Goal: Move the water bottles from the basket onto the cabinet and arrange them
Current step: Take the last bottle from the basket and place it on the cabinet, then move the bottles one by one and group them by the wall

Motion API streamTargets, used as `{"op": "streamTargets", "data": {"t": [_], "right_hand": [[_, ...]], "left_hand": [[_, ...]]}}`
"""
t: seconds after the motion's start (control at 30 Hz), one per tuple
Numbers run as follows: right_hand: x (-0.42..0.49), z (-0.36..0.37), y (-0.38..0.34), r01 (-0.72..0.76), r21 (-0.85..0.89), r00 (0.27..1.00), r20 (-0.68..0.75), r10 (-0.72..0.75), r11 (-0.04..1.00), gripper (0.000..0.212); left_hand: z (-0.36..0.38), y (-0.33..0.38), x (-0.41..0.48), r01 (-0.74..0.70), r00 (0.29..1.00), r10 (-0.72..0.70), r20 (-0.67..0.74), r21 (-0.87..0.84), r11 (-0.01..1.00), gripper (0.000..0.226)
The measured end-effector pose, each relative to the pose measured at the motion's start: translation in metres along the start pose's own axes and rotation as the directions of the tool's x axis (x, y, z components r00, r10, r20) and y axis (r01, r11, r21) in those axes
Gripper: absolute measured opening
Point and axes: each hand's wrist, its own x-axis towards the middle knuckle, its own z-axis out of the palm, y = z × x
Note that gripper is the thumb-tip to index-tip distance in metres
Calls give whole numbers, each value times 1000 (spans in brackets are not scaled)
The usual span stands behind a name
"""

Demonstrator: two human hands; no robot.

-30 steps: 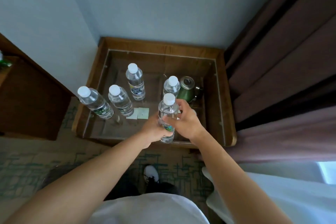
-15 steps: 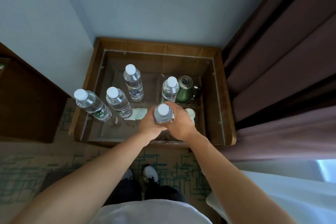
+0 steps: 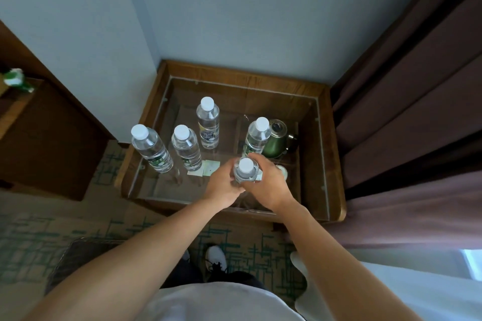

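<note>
Both hands on one bottle (image 3: pixel 245 173). My left hand (image 3: pixel 220 186) wraps its left side, right hand (image 3: pixel 270 184) wraps the right side, fingers curled around the body from both sides. Bottle upright, white cap facing the camera, sitting over the near part of the cabinet's (image 3: pixel 336 164) glass top. Can't tell if its base touches the glass; hands cover it.

Just beyond the right hand: another bottle (image 3: pixel 257 135), upright, touching or just beside a green kettle (image 3: pixel 276 142) further right. I can't tell if the kettle is on the glass or under it. Small white round thing (image 3: pixel 283 172) just right of the right hand, partly hidden.

Beyond and left of the left hand: third bottle (image 3: pixel 208 122), upright, well back on the glass. Left of the left hand: two more, one near (image 3: pixel 186 147), one at the left edge (image 3: pixel 151 148), both looking tilted outward in the wide lens. Pale paper cards (image 3: pixel 206 168) lie just left of the left hand, near the closer one's base.

Near my left forearm, low left on the patterned carpet: wire basket (image 3: pixel 78 258), mostly cut off by the arm. Brown curtain (image 3: pixel 417 125) right of the cabinet.
</note>
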Motion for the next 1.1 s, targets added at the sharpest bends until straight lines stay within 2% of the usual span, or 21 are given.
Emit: {"op": "streamTargets", "data": {"t": [0.17,0.33,0.47,0.57,0.8,1.0,1.1], "right_hand": [[0,-1,1,14,-13,998,-59,-14,1000,41],[4,5,5,-5,-10,997,-75,5,1000,46],[8,6,11,-26,11,994,-107,27,1000,51],[11,3,18,-44,30,991,-129,47,999,55],[18,-2,27,-63,41,989,-130,68,997,52],[18,-4,27,-79,57,992,-92,84,995,58],[10,-11,27,-64,50,993,-92,68,997,64]], "left_hand": [[-5,4,-7,-40,999,40,21,-18,999,61],[-11,4,-9,-87,996,87,7,6,996,56],[-20,6,-9,-93,996,92,-12,-37,995,41],[-27,11,-8,-102,994,103,31,-32,994,35],[-30,20,-7,-80,994,79,78,13,997,42],[-32,24,-14,-95,992,93,80,25,995,39],[-39,26,-25,-119,990,119,72,-2,993,30]]}}
